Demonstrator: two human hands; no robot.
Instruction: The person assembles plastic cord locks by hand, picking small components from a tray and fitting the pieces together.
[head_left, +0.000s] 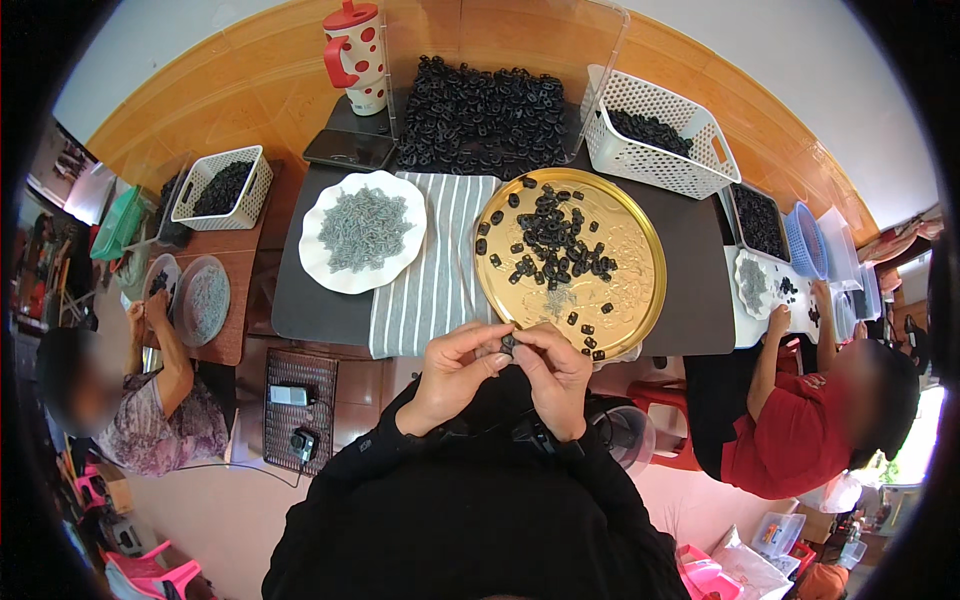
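Note:
Close to my body, at the table's front edge, my left hand (pixel 450 372) and my right hand (pixel 555 370) meet, fingertips pinched together. Between them is a small black plastic part (pixel 508 344), partly covered by the fingers. Just beyond lies a round gold tray (pixel 630 290) with a heap of similar black parts (pixel 555 230) and a small patch of silvery pieces (pixel 558 300). Left of it, a white scalloped plate (pixel 312 245) bears a pile of small metal screws or pins (pixel 368 230). A grey-and-white striped cloth (pixel 430 300) runs between plate and tray.
A clear bin of black parts (pixel 480 115) stands at the back, beside a dotted tumbler (pixel 355 60) and a dark phone (pixel 348 149). A white basket (pixel 650 150) is at back right. Co-workers sit left (pixel 170 410) and right (pixel 800 430) at their own tables.

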